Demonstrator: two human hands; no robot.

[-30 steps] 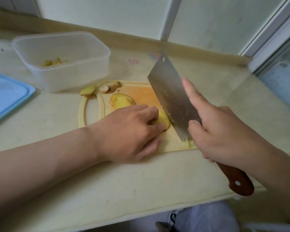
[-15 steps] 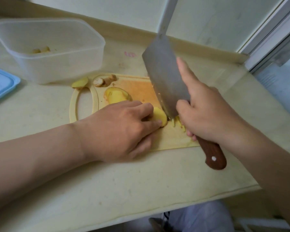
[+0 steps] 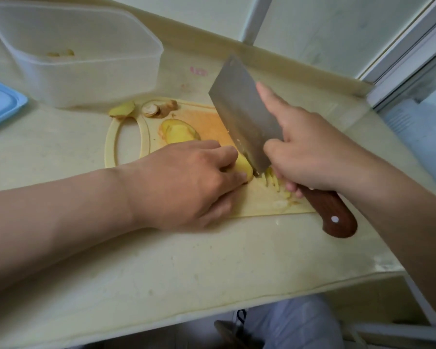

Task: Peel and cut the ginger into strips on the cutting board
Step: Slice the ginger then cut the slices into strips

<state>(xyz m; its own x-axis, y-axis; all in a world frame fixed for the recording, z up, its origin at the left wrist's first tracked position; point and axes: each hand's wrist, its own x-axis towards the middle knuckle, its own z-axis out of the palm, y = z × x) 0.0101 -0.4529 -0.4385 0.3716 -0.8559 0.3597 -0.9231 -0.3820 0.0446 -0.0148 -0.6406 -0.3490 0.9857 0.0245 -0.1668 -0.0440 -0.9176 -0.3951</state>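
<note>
Head view: holds the ginger [image 3: 244, 168] down on the cutting board [image 3: 259, 204] under curled left hand [image 3: 186, 182] fingertips. Grips the cleaver [image 3: 242, 117] in the right hand [image 3: 310, 152], forefinger along the blade, edge against the ginger. Shows cut strips [image 3: 275, 182] just beneath the right hand.

Soft daylight from right window, slight blur, wide-angle edge distortion
</note>
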